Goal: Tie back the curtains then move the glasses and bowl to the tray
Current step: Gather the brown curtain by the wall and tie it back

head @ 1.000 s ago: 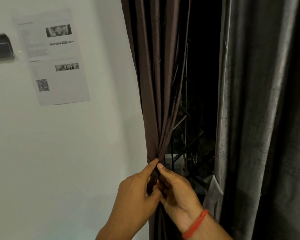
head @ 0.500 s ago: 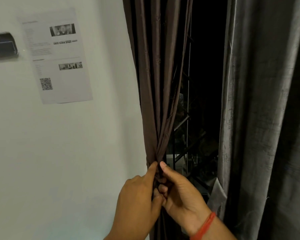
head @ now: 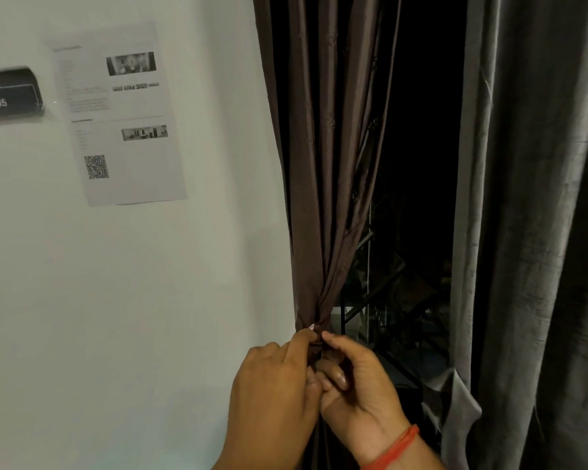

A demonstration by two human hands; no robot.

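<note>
A dark brown curtain (head: 323, 157) hangs beside the white wall, its folds gathered into a tight bunch low down. My left hand (head: 272, 405) and my right hand (head: 357, 398) meet at that bunch, fingers pinched on the brown fabric or its tie-back; which one I cannot tell. A red thread bracelet circles my right wrist. A grey curtain (head: 530, 232) hangs loose on the right. Glasses, bowl and tray are out of sight.
Between the two curtains a dark window opening (head: 418, 184) shows metal bars outside. A printed sheet with a QR code (head: 119, 117) and a black sign (head: 9, 95) are fixed to the white wall (head: 123, 317) on the left.
Both hands stay pinched on the gathered brown curtain; the fingers have shifted slightly around the bunch. The view has drifted a little, so the paper and the hands sit further right.
</note>
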